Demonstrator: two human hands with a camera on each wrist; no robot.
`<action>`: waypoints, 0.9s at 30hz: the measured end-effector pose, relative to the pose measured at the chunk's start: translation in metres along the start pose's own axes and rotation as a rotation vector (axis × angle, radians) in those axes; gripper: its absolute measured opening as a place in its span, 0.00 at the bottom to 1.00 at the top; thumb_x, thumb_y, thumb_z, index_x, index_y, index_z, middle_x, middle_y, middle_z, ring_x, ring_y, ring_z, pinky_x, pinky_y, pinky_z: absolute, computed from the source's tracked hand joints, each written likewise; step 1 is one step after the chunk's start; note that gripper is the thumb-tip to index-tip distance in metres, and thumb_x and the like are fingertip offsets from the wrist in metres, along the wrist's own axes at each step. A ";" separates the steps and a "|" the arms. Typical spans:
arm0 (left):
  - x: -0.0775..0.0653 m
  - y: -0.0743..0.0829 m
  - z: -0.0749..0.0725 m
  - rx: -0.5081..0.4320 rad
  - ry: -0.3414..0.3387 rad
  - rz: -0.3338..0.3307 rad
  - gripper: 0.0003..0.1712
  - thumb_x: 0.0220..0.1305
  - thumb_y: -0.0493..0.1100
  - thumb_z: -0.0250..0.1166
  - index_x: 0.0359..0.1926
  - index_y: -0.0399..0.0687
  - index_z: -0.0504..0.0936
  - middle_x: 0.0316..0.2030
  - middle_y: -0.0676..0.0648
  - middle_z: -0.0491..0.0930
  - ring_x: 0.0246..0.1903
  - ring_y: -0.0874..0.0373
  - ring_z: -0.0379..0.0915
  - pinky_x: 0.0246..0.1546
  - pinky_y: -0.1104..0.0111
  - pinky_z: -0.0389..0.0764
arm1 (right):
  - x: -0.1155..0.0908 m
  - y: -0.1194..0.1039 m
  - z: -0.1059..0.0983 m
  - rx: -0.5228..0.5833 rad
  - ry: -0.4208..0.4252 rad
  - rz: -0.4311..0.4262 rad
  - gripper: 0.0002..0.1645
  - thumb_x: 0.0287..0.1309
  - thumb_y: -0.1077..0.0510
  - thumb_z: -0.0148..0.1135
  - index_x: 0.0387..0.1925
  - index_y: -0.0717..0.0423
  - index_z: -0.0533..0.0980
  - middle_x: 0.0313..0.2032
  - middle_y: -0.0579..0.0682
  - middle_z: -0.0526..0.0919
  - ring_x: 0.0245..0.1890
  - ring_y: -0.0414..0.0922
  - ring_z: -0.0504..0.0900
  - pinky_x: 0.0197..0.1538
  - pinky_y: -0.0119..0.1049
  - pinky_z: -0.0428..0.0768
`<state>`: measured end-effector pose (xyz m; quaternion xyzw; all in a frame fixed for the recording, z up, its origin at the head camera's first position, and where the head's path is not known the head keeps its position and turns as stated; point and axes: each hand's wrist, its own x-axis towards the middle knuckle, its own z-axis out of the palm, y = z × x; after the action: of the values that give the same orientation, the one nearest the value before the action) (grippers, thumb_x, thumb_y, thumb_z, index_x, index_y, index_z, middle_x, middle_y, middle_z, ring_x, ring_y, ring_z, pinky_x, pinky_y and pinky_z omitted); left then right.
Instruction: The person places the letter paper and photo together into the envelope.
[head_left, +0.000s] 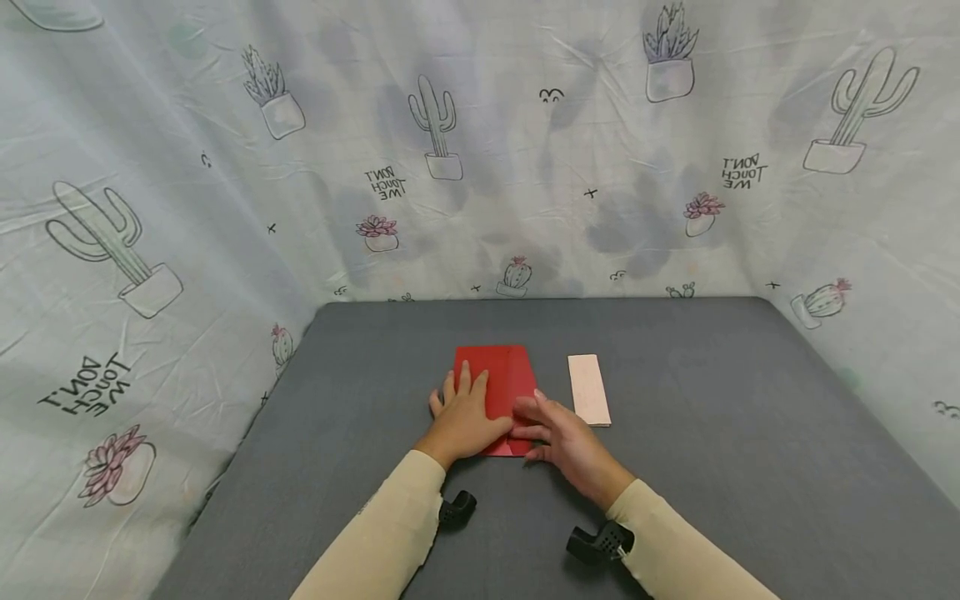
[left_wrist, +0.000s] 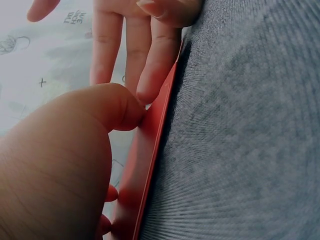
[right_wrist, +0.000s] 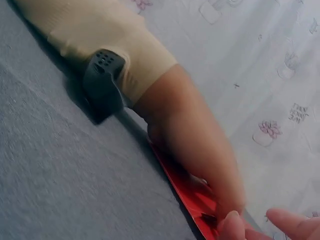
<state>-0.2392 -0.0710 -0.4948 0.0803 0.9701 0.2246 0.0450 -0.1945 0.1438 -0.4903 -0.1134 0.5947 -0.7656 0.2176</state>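
A flat red envelope [head_left: 491, 358] with a tapered flap along its right side lies on the grey table. My left hand [head_left: 467, 421] rests on it with spread fingers, its thumb pointing right toward the flap. In the left wrist view the left thumb [left_wrist: 122, 107] touches the red surface close to the right hand's fingers [left_wrist: 155, 65]. My right hand [head_left: 573, 446] is at the flap's right edge, palm turned to the left, fingers loosely extended over the lower flap. Only the right hand's fingertips [right_wrist: 232, 227] show in the right wrist view, beside the red envelope [right_wrist: 192, 195].
To the right of the envelope lies a pale pink rectangular strip [head_left: 589, 390], perhaps a small stack of paper. The grey table [head_left: 360, 375] ends at a white curtain [head_left: 487, 200] printed with cacti, behind and at both sides. Each wrist carries a black camera mount [head_left: 600, 542].
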 end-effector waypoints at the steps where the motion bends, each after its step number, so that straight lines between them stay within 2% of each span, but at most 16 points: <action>1: 0.000 0.000 0.000 0.000 0.000 0.002 0.56 0.63 0.65 0.64 0.87 0.48 0.59 0.87 0.38 0.40 0.83 0.32 0.31 0.73 0.29 0.36 | 0.000 0.000 -0.001 -0.005 0.025 -0.009 0.45 0.86 0.37 0.45 0.81 0.70 0.61 0.77 0.67 0.66 0.68 0.61 0.75 0.56 0.44 0.80; 8: -0.001 0.002 0.000 0.001 -0.004 0.002 0.57 0.62 0.65 0.64 0.87 0.47 0.59 0.87 0.38 0.41 0.83 0.32 0.32 0.73 0.30 0.37 | 0.000 -0.002 -0.011 -0.051 0.174 -0.070 0.37 0.85 0.43 0.52 0.74 0.71 0.69 0.70 0.68 0.74 0.65 0.63 0.79 0.52 0.43 0.83; 15: -0.001 0.001 0.000 -0.013 -0.005 0.009 0.57 0.62 0.63 0.65 0.86 0.46 0.60 0.87 0.37 0.41 0.83 0.32 0.32 0.73 0.29 0.37 | 0.000 -0.004 -0.023 -0.145 0.294 -0.135 0.31 0.84 0.48 0.56 0.69 0.71 0.74 0.69 0.66 0.76 0.63 0.63 0.81 0.50 0.42 0.84; 18: 0.000 0.000 0.001 -0.013 -0.009 0.006 0.56 0.62 0.63 0.64 0.86 0.47 0.59 0.87 0.38 0.41 0.83 0.32 0.32 0.73 0.29 0.36 | 0.002 -0.005 -0.028 -0.156 0.318 -0.147 0.31 0.84 0.48 0.57 0.69 0.71 0.74 0.69 0.66 0.76 0.63 0.62 0.81 0.49 0.41 0.85; 27: -0.002 0.001 -0.001 -0.016 -0.014 0.006 0.57 0.61 0.64 0.64 0.87 0.48 0.59 0.87 0.38 0.40 0.83 0.32 0.32 0.72 0.30 0.36 | 0.002 -0.011 -0.042 -0.089 0.405 -0.173 0.32 0.87 0.48 0.50 0.74 0.70 0.66 0.71 0.70 0.73 0.64 0.61 0.79 0.48 0.38 0.85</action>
<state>-0.2375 -0.0709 -0.4936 0.0844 0.9677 0.2320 0.0517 -0.2170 0.1811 -0.4917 -0.0173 0.6474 -0.7617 0.0220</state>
